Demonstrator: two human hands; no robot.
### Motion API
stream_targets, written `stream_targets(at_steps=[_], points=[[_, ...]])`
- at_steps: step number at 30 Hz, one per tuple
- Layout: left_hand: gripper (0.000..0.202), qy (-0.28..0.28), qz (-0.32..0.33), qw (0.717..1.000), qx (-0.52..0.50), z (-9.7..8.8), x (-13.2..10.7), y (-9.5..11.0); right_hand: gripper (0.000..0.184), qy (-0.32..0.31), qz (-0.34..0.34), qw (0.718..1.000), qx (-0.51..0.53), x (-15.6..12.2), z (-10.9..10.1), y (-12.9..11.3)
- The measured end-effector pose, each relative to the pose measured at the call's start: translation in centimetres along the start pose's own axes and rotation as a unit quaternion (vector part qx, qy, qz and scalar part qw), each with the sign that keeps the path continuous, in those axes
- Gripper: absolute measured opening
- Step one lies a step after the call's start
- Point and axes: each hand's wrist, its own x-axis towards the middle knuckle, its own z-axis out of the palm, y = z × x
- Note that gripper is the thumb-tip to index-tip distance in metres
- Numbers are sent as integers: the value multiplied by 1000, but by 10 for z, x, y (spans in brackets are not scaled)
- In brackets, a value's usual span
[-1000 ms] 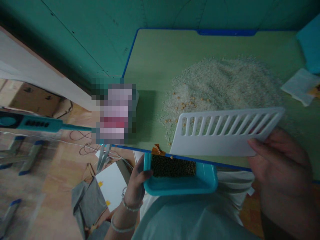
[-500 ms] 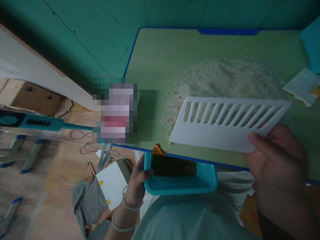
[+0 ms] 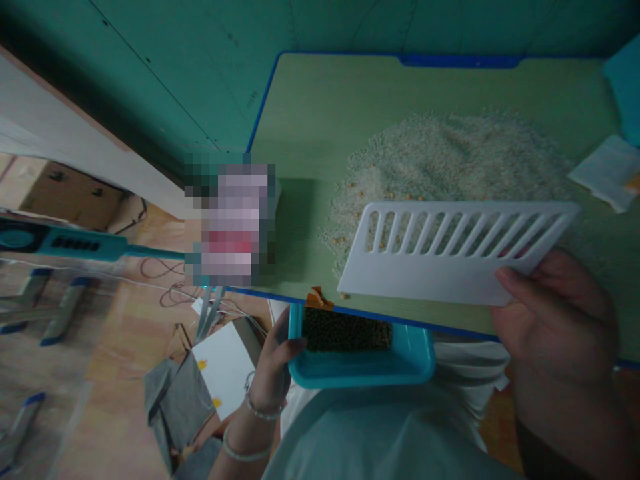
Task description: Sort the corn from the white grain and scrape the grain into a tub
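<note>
My right hand [image 3: 555, 327] grips the right end of a white slotted plastic scraper [image 3: 450, 257], which stands on edge across the green table [image 3: 320, 120] near its front edge. Behind the scraper spreads a wide pile of white grains [image 3: 450, 160] with a few yellow beans mixed in. My left hand [image 3: 273, 370] holds the left rim of a turquoise tray [image 3: 360, 370] just under the table's front edge. Dark green beans [image 3: 345, 333] fill the tray's far half. One yellow bean lies by the table edge.
A blurred-out object [image 3: 230, 223] stands at the table's left edge. White folded paper [image 3: 603, 170] lies at the right, with a turquoise box [image 3: 625, 87] behind it. Below the table are cables, a white sheet [image 3: 225, 367] and a blue stand on the wooden floor.
The scraper moved away from the table's front edge toward the grain pile, then tilted slightly. My left hand and the tray stayed still.
</note>
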Motion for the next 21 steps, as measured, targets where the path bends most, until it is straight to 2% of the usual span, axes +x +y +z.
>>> stream_targets(at_steps=[15, 21], points=[[50, -8, 2, 1000, 7, 0, -1, 1, 17, 1, 11, 1000, -2, -1, -3, -3], [50, -7, -5, 1000, 6, 1, -1, 1, 20, 4, 12, 1000, -4, -2, -4, -1]])
